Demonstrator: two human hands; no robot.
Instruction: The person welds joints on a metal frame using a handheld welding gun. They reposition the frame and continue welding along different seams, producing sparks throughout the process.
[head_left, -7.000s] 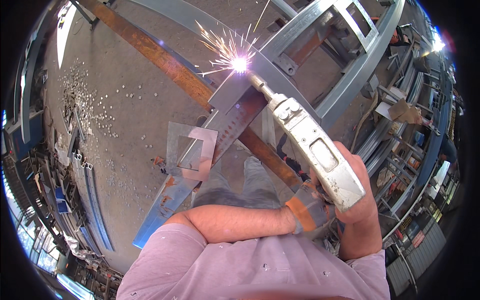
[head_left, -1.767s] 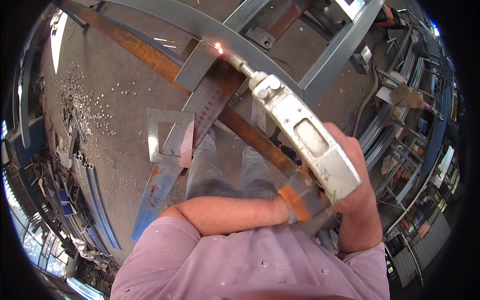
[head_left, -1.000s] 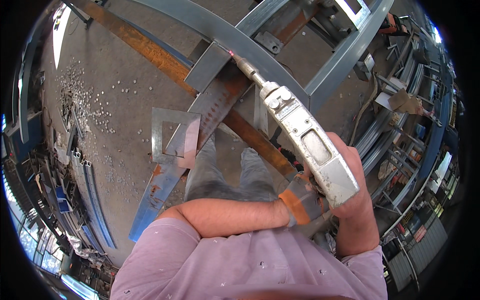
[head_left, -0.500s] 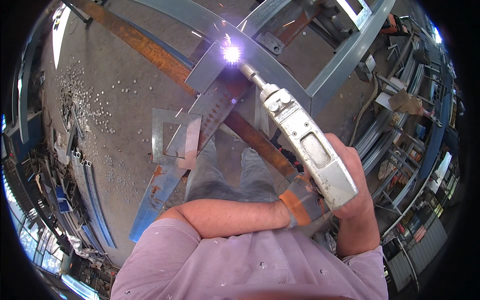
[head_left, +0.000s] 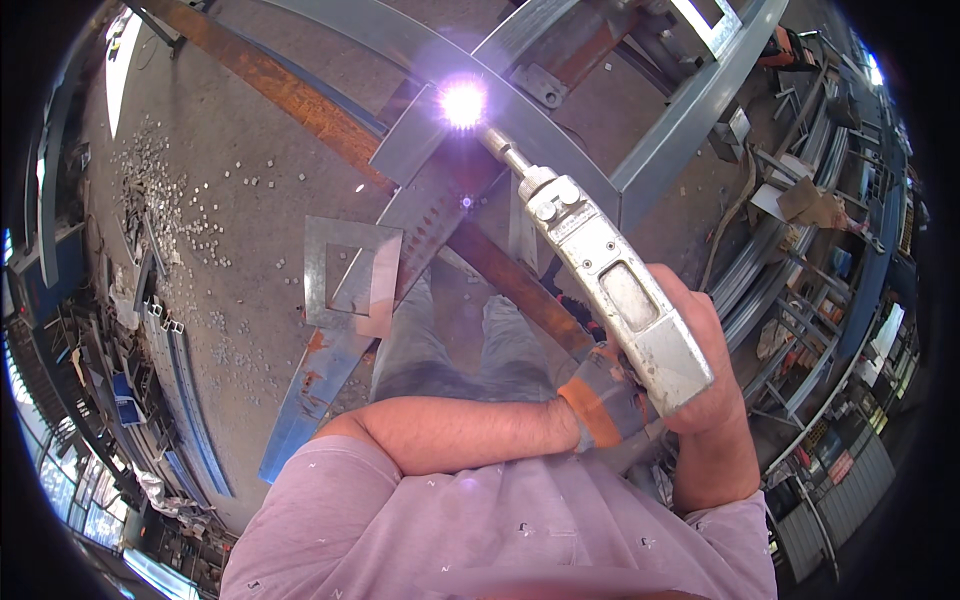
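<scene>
Scrap point(head_left: 165, 190) in small square bits is lying scattered at ten o'clock. Just past nine, a square cut-out plate point(head_left: 321, 270) of thin steel is resting on a beam, well apart from the glare. At eleven, a grey steel tab point(head_left: 405, 148) is reaching toward a curved steel beam point(head_left: 375, 30), and at twelve a violet-white welding glare point(head_left: 462, 102) is hiding where they appear to be meeting, so the bead is not showing. The handheld welding gun point(head_left: 605, 255) is slanting from four o'clock toward eleven, its nozzle point(head_left: 495, 143) ending just beside the glare. For an even seam, the operator should be holding that slant and gap constant while travelling slowly along the edge. At four, the gloved left hand point(head_left: 608, 398) is sitting by the gun's rear, probably bracing it; its fingers are mostly hiding, so I cannot tell whether they are gripping. At half past three, the bare right hand point(head_left: 712, 350) is wrapping its fingers around the gun's grip; a relaxed wrist should be helping steadiness, and a glove would be guarding against spatter.
</scene>
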